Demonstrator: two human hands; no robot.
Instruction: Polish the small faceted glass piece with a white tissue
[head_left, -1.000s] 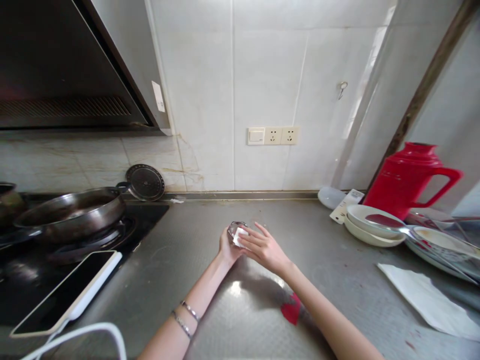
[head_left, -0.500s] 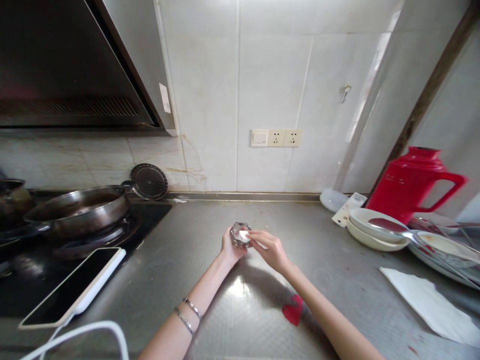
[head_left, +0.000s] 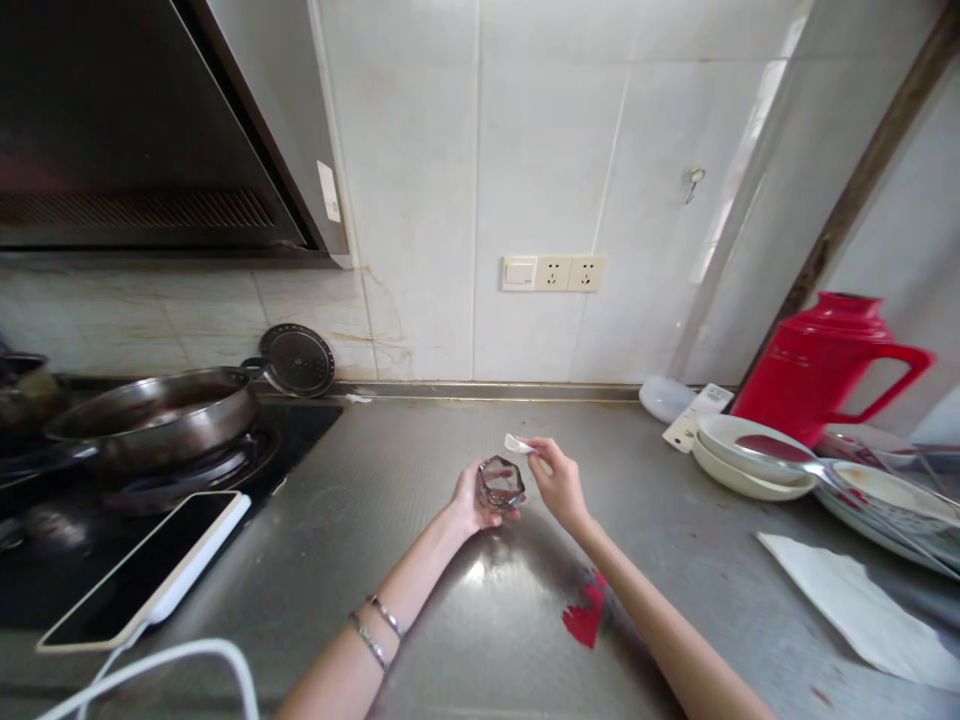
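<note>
Over the gray desk, the left hand curls around a glass. The right hand pinches some white paper near it.

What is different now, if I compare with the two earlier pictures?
The right hand has drawn the white scrap away from the glass, toward the wall and rightward, still pinching it. The left hand still holds the glass, now slightly farther right. The pan and phone stayed put.
</note>
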